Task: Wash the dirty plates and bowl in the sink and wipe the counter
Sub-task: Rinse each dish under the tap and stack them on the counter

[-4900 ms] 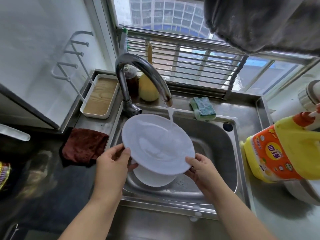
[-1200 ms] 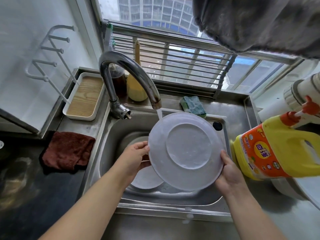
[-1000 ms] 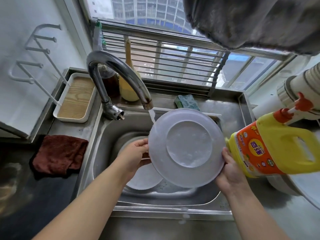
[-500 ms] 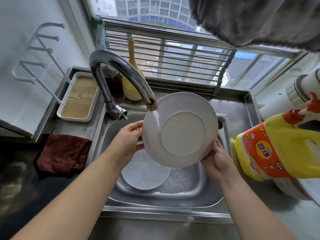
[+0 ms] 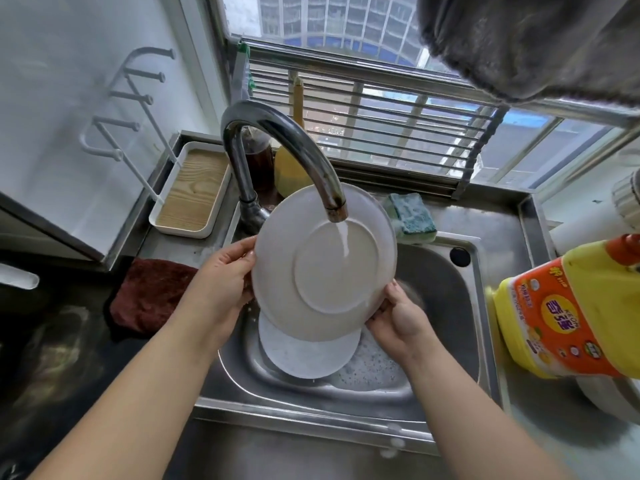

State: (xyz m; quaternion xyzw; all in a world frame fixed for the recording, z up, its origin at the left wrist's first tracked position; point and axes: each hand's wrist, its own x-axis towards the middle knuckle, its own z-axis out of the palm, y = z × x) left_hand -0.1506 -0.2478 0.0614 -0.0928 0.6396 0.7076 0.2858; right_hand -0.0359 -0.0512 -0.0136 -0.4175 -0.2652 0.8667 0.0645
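A white plate [image 5: 322, 268] was held tilted above the sink [image 5: 446, 306], its underside turned up toward the camera, and a thin stream of water [image 5: 343, 237] from the curved faucet [image 5: 277, 143] was received on its foot ring. The plate's left rim was gripped by the left hand [image 5: 221, 285], fingers curled over the edge; its lower right rim was supported by the right hand [image 5: 398, 320], whose fingers were wrapped under the edge (the fingertips were hidden behind the plate). A second white plate [image 5: 304, 355] was seen lying in the basin directly below, partly covered by the held one, with suds beside it. A green and yellow sponge [image 5: 410, 218] was left on the sink's back ledge, just right of the faucet spout. A dark red cloth [image 5: 149, 296] was spread on the tabletop [image 5: 52, 358] left of the sink, near a white tray with a wood-grain base [image 5: 194, 192]. A yellow detergent jug [image 5: 568, 313] was stood at the right of the sink.
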